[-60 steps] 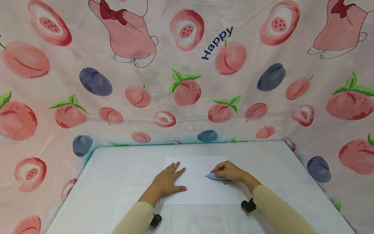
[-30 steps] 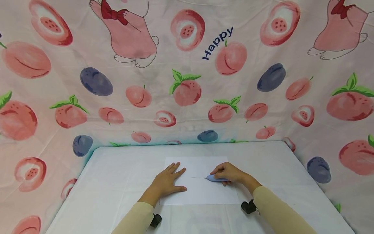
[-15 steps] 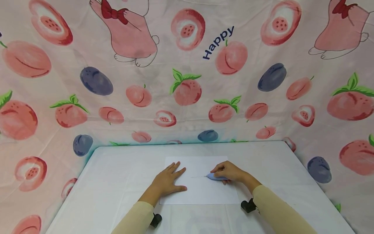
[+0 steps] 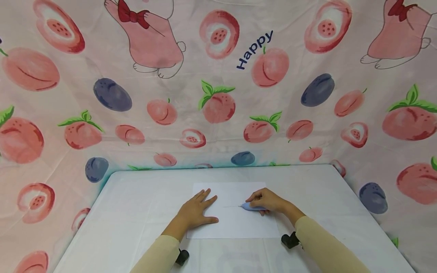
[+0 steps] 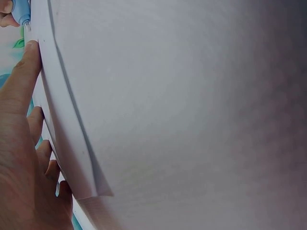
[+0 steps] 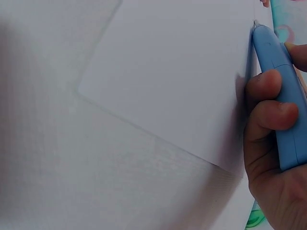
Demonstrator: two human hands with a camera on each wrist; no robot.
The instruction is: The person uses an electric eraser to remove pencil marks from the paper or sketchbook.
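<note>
A white sheet of paper (image 4: 232, 223) lies on the table, with a thin dark line (image 4: 231, 206) across its middle. My left hand (image 4: 194, 212) presses flat on the paper's left side, fingers spread. In my right hand (image 4: 269, 200) I grip what looks like a blue electric eraser (image 4: 252, 206), its narrow tip pointing left at the line's right end. The right wrist view shows fingers curled round the blue body (image 6: 283, 91) and the pale tip near the paper (image 6: 177, 72). The left wrist view shows the thumb (image 5: 24, 72) against the sheet.
A white-covered table (image 4: 143, 212) extends around the sheet. Behind it hangs a pink cloth (image 4: 181, 87) printed with fruit and rabbits. Black wrist devices (image 4: 290, 240) sit by both beige sleeves (image 4: 327, 242).
The right hand with the blue electric eraser shifts very slightly toward and away from me near the line's end. The left hand and paper stay in place.
</note>
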